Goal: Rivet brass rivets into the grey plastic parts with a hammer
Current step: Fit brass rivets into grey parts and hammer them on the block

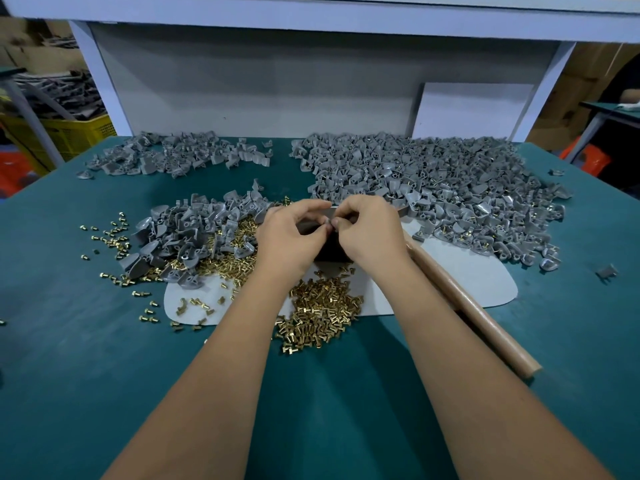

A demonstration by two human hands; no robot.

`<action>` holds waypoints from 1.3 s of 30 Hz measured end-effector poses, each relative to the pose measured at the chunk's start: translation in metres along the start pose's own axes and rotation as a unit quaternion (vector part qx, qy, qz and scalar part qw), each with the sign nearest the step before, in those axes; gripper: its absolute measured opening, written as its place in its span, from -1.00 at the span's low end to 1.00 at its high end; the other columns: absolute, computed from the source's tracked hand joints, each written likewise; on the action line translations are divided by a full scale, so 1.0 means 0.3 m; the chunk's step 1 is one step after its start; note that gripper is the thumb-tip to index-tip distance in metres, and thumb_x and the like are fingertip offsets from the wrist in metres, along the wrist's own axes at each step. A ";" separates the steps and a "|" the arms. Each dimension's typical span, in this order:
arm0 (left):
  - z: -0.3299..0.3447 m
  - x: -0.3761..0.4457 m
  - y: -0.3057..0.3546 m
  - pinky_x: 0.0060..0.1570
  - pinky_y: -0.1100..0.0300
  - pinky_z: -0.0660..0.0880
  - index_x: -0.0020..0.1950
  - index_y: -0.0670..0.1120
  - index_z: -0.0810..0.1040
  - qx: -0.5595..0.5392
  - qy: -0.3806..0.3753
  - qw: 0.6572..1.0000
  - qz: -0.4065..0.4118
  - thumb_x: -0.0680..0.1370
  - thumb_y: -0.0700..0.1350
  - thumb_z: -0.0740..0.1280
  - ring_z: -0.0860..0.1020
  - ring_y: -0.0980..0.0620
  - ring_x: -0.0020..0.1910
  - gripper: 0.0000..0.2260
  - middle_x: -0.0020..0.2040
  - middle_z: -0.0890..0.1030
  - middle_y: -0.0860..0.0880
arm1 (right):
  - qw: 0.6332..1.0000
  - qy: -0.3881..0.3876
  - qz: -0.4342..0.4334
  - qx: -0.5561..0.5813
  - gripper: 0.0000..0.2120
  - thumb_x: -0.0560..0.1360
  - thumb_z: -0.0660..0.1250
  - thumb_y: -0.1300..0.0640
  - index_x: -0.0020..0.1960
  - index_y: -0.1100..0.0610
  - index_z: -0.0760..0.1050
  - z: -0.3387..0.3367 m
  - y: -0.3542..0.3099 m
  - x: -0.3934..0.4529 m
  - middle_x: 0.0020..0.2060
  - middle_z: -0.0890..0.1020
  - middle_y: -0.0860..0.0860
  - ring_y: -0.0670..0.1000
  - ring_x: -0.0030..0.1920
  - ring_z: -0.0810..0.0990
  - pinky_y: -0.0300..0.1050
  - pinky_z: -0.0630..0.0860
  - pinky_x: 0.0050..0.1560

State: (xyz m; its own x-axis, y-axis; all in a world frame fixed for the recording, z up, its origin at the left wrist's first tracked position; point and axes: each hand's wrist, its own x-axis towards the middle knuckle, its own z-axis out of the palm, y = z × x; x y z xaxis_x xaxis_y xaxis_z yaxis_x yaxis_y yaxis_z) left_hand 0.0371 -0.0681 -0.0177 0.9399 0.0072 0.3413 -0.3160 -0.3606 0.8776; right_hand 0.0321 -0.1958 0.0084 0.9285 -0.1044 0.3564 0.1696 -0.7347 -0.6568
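Observation:
My left hand [289, 233] and my right hand [369, 230] meet fingertip to fingertip over a dark block [330, 251] at the table's middle. Between the pinching fingers sits a small grey plastic part [328, 221], mostly hidden; whether a rivet is in it I cannot tell. A heap of brass rivets [322, 311] lies just below my wrists, with more rivets [239, 251] to the left. A hammer's wooden handle [474, 310] lies under my right forearm, its head hidden. Grey parts [194, 233] are piled left of my hands.
A large heap of grey parts with rivets [436, 195] fills the right back of the green table [104, 358]. A smaller heap [173, 155] lies at the back left. A pale grey mat [478, 278] lies under the work spot. A white board [471, 110] leans at the back.

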 end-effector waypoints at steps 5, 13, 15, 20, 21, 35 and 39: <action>-0.009 -0.005 0.010 0.30 -0.09 0.43 0.15 0.10 0.62 -0.005 -0.001 1.000 -0.010 0.50 -0.17 0.45 0.57 -0.01 0.17 -0.73 -0.10 0.69 0.10 | 0.999 0.007 -0.026 0.046 -0.87 0.53 0.27 0.19 -0.18 0.08 0.53 0.005 0.017 -0.021 -0.17 0.56 -0.07 -0.07 -0.15 0.49 -0.18 0.37 -0.18; -0.012 -0.009 0.024 0.23 0.03 0.52 0.11 0.07 0.63 -0.034 0.003 0.999 -0.030 0.50 -0.20 0.46 0.63 0.20 0.00 -0.76 -0.11 0.70 0.09 | 0.985 0.011 0.035 0.167 -0.82 0.57 0.22 0.11 -0.08 0.08 0.60 -0.004 0.025 -0.013 -0.17 0.61 -0.10 -0.15 -0.11 0.53 -0.21 0.44 -0.12; -0.014 -0.007 0.022 0.22 -0.01 0.52 0.07 0.09 0.62 -0.037 -0.002 0.999 -0.023 0.49 -0.22 0.46 0.63 0.14 0.02 -0.76 -0.11 0.70 0.06 | 0.990 0.002 0.017 0.141 -0.89 0.52 0.30 0.11 -0.11 0.04 0.60 0.001 0.026 -0.014 -0.17 0.60 -0.14 -0.16 -0.12 0.53 -0.25 0.42 -0.14; -0.013 0.002 0.010 0.29 -0.10 0.43 0.02 0.15 0.63 -0.015 -0.008 1.000 -0.002 0.48 -0.19 0.47 0.58 -0.03 0.17 -0.75 -0.12 0.70 0.07 | 0.995 0.003 -0.008 0.100 -0.92 0.48 0.37 0.19 -0.17 0.05 0.56 0.009 0.028 -0.011 -0.18 0.54 -0.12 -0.10 -0.13 0.51 -0.23 0.38 -0.11; -0.012 0.002 0.009 0.29 -0.09 0.43 0.01 0.16 0.63 -0.014 -0.006 1.000 -0.002 0.48 -0.19 0.47 0.57 -0.03 0.17 -0.75 -0.12 0.70 0.08 | 0.995 0.004 -0.009 0.095 -0.91 0.49 0.37 0.20 -0.18 0.05 0.56 0.010 0.027 -0.012 -0.18 0.53 -0.11 -0.09 -0.13 0.50 -0.22 0.39 -0.11; -0.005 -0.005 0.010 0.21 0.01 0.54 0.01 0.01 0.68 -0.023 -0.002 1.000 -0.003 0.47 -0.24 0.47 0.66 0.14 -0.02 -0.81 -0.09 0.71 0.03 | 0.996 0.070 -0.034 0.043 -0.89 0.46 0.36 0.26 -0.21 0.11 0.54 0.045 0.014 -0.027 -0.22 0.52 -0.09 -0.04 -0.13 0.47 -0.15 0.35 -0.16; -0.007 -0.007 0.013 0.23 0.02 0.53 0.03 0.00 0.69 -0.021 -0.004 1.000 -0.009 0.47 -0.23 0.47 0.66 0.14 0.00 -0.81 -0.07 0.71 0.03 | 0.995 0.079 -0.038 0.037 -0.92 0.46 0.35 0.27 -0.19 0.14 0.55 0.049 0.014 -0.030 -0.21 0.54 -0.06 -0.03 -0.14 0.47 -0.14 0.35 -0.17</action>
State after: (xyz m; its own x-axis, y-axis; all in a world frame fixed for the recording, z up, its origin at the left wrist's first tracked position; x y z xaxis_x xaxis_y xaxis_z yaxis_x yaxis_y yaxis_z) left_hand 0.0337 -0.0677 -0.0142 0.9463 0.0046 0.3234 -0.3047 -0.3218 0.8964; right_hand 0.0294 -0.1880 -0.0072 0.8491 -0.1593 0.5037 0.2665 -0.6941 -0.6687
